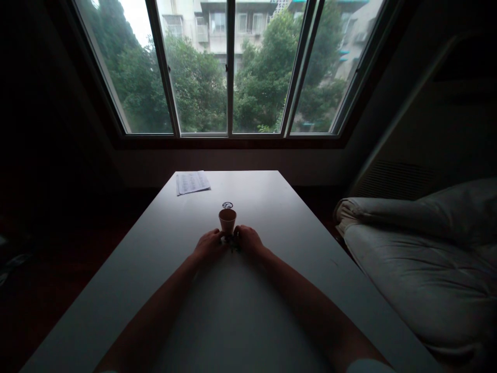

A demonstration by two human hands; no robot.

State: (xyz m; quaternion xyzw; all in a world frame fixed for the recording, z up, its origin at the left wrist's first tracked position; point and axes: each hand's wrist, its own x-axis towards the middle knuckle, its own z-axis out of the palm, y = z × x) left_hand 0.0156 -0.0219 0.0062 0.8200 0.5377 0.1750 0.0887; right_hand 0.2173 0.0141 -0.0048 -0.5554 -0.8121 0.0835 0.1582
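A paper cup [227, 223] stands upright near the middle of the white table [248, 300], its open mouth facing up. On the near side of it lies a small heap of dark little pieces [232, 243], too dim to name. My left hand [210, 244] rests at the heap's left with its fingers curled in. At the right, close to the cup's base, my right hand [249, 241] has its fingers bent together. Whatever the fingertips hold is hidden or too small to make out. Just beyond the cup is a small round shiny thing with a dark rim [227, 205].
Several printed paper sheets [192, 183] lie at the table's far left corner. To the right of the table is a padded, light-coloured seat [419, 269]. A wide window [229, 77] faces me beyond the far edge. The room is dim.
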